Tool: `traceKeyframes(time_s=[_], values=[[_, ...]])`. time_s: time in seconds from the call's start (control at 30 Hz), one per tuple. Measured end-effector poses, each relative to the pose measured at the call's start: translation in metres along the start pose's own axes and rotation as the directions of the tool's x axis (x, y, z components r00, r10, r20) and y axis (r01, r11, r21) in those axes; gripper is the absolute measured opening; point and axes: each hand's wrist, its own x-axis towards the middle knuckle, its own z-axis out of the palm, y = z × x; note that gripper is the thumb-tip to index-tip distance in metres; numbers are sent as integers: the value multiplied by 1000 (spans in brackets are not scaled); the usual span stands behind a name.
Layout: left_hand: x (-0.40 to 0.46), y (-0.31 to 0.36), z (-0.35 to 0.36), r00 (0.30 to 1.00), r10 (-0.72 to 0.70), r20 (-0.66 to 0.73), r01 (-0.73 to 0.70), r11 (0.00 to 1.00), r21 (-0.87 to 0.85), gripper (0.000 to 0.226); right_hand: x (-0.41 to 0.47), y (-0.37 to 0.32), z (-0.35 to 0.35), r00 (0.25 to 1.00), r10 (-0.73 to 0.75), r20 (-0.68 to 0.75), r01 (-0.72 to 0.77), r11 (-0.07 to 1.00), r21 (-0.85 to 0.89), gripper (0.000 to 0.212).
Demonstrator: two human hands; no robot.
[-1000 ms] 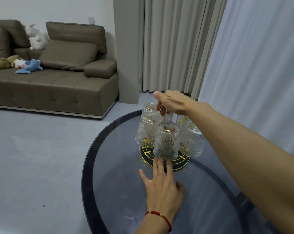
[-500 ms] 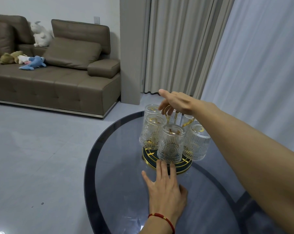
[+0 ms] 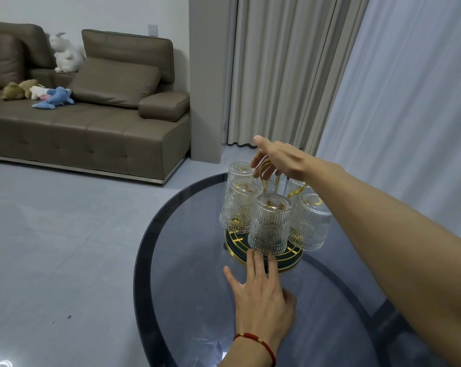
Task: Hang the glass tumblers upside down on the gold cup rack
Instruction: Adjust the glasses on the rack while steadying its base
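The gold cup rack (image 3: 290, 258) stands on a round dark-glass table (image 3: 192, 274), its green-and-gold base showing under the glasses. Several ribbed glass tumblers hang upside down on its arms; the nearest tumbler (image 3: 270, 225) faces me, with others at left (image 3: 238, 206) and right (image 3: 310, 225). My right hand (image 3: 279, 160) reaches over the top, fingers curled round the rack's gold loop handle (image 3: 264, 176). My left hand (image 3: 261, 292), with a red cord on its wrist, lies flat on the table, fingertips touching the base's near rim.
A brown sofa (image 3: 86, 115) with plush toys (image 3: 52, 98) stands at the back left across a grey floor. Beige curtains (image 3: 285, 75) and a sheer white curtain (image 3: 409, 102) hang behind and right of the table. The table's near part (image 3: 197, 327) is bare glass.
My view has shifted a little, so the rack sits slightly right and lower in frame. Both hands keep their places on the handle and at the base.
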Motion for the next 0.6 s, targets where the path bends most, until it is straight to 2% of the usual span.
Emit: traceKeyframes(time_s=[0.1, 0.17, 0.27, 0.33, 0.4, 0.47, 0.53, 0.6], values=[[0, 0, -1, 1000, 3, 0, -3, 1000, -2, 69, -1, -2, -4, 1000, -9, 3, 9, 1000, 28, 77], [-1, 0, -1, 1000, 8, -4, -8, 1000, -1, 69, -2, 0, -11, 999, -31, -43, 34, 998, 56, 67], [-1, -1, -1, 1000, 16, -11, -15, 1000, 19, 67, -10, 17, -27, 966, -58, -251, 79, 994, 73, 45], [-2, -1, 0, 1000, 18, -16, -17, 999, 31, 66, -18, 38, -39, 931, -54, -362, 48, 998, -28, 28], [-2, 0, 1, 1000, 15, -18, -15, 999, 30, 66, -26, 61, -47, 952, 23, -305, -50, 996, -80, 24], [-1, 0, 2, 1000, 14, -10, -14, 999, 29, 66, -33, 82, -49, 979, 126, -163, -139, 988, -67, 32], [-1, 0, 2, 1000, 18, -6, -18, 999, 27, 66, -40, 96, -46, 982, 177, -73, -176, 984, 21, 40], [-1, 0, 4, 1000, 19, -9, -19, 1000, 23, 67, -45, 107, -42, 983, 175, -59, -167, 979, 119, 45]])
